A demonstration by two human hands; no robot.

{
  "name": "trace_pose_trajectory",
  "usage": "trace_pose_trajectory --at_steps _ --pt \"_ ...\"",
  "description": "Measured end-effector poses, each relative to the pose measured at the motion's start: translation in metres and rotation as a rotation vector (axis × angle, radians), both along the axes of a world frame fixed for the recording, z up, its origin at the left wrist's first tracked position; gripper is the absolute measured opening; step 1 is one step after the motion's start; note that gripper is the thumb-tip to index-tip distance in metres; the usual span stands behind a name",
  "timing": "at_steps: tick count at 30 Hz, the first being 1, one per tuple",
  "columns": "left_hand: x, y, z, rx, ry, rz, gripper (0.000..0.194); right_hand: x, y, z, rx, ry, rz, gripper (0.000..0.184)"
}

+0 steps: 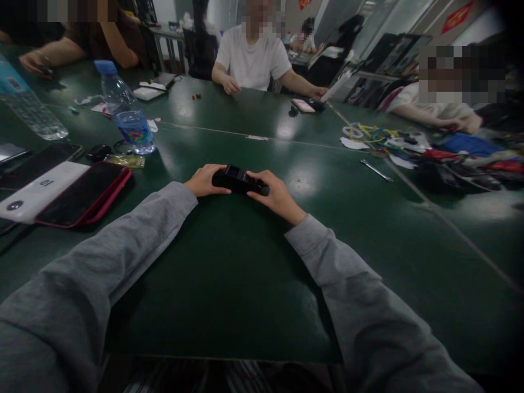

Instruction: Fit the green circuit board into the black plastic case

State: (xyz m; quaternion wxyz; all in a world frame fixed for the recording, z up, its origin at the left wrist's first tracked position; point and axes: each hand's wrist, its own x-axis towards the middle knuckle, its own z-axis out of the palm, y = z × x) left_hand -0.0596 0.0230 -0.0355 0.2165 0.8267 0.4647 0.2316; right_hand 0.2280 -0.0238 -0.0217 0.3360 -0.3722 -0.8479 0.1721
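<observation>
Above the green table, the left hand and right hand each grip 1 end of a black device; table contact is unclear. It should feel light, stiff, slightly slick; hold its 2 ends, sparing the possibly fragile raised middle.

From my head view I see my left hand and right hand gripping opposite ends of a black device at the green table. Off to my left, a bottle stands behind a red-cased phone, which lies beside a white device. To my right I make out a wrench near tangled cables. Across from me sits a person in white.
</observation>
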Motion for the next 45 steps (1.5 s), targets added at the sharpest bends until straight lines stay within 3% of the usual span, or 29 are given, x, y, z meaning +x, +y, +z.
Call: trace_pose_trajectory --at_steps 12,21,28,45 --pt "-0.0001 -0.0002 0.0032 -0.010 0.057 -0.003 0.080 -0.0014 -0.0016 -0.0001 -0.013 0.024 -0.014 0.053" --pt "-0.0005 0.0012 0.0000 0.003 0.047 0.002 0.084 -0.0015 -0.0022 -0.0027 0.008 0.043 -0.001 0.052" --pt "-0.0015 0.0041 -0.0029 0.029 0.010 0.000 0.075 -0.0025 -0.0029 -0.0057 0.024 0.042 -0.012 0.051" --pt "-0.0003 0.0007 0.0012 0.018 0.025 -0.008 0.078 -0.0029 -0.0026 -0.0051 0.002 0.050 -0.010 0.051"
